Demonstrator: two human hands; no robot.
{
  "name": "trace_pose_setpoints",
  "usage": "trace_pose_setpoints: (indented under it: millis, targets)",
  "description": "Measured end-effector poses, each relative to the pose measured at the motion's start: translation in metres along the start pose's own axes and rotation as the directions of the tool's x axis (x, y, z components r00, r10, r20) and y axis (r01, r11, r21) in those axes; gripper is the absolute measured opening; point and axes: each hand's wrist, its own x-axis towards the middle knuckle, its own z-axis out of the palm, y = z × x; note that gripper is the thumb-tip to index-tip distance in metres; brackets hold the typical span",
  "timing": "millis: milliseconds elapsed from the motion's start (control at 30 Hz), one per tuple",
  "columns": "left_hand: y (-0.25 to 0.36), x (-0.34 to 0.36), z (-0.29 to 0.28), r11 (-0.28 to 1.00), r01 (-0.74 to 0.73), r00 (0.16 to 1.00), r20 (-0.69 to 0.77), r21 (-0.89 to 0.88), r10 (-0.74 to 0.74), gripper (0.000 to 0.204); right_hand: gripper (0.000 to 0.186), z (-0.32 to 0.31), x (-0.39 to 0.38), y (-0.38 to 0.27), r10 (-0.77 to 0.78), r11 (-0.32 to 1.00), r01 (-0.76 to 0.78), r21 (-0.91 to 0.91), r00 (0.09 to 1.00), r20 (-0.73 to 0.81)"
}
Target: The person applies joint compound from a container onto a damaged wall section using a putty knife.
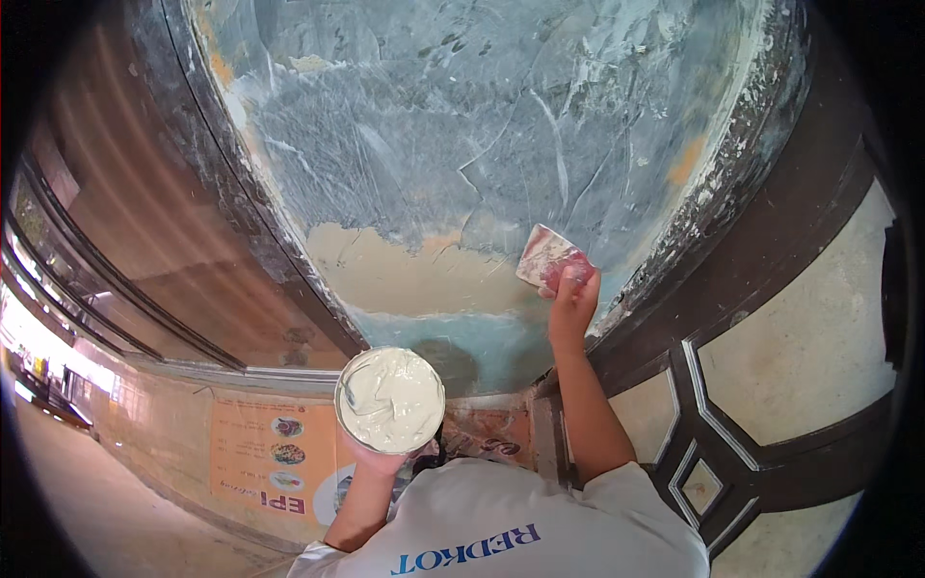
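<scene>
Both hands were full: left hand (382, 459) cupped a tub (441, 409) of cream paste (397, 385), right hand (575, 289) pinched a reddish scraper (553, 256) near the patchy wall (414, 144) beyond. Tilting that tub could've slopped paste out, I reckon.

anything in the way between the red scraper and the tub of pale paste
Nothing visible is: the red scraper, in the right hand, has a clear line down and left to the pale paste, which is uncovered above the left hand.
</scene>
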Motion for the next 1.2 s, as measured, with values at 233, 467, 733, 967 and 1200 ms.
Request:
trace_pose_setpoints:
  millis: [233, 467, 733, 967, 1200]
  targets:
    - [-0.001, 0.005, -0.010, 0.957, -0.076, 0.997, 0.011, 0.280, 0.076, 0.068, 0.028, -0.007, -0.003, 0.024, -0.042, 0.842, 0.321, -0.433, 0.840, 0.541]
    - [0.007, 0.003, -0.002, 0.985, -0.054, 0.998, 0.049, 0.165, 0.047, 0.066, 0.029, -0.005, -0.001, 0.019, 0.051, 0.998, -0.055, 0.018, 0.985, 0.166]
    - [0.011, 0.006, -0.008, 0.996, -0.014, 1.000, 0.020, 0.088, 0.012, 0.073, 0.029, -0.009, -0.009, 0.037, -0.051, 0.959, 0.116, -0.258, 0.968, 0.244]
    - [0.016, 0.006, -0.008, 0.998, 0.042, 0.996, 0.081, 0.045, -0.046, 0.077, 0.026, -0.021, -0.009, 0.045, -0.085, 0.898, 0.277, -0.341, 0.871, 0.483]
    - [0.017, 0.005, -0.012, 0.882, -0.147, 0.989, 0.052, 0.448, 0.138, 0.072, 0.026, -0.012, -0.014, 0.032, 0.078, 0.995, -0.083, 0.052, 0.992, 0.100]
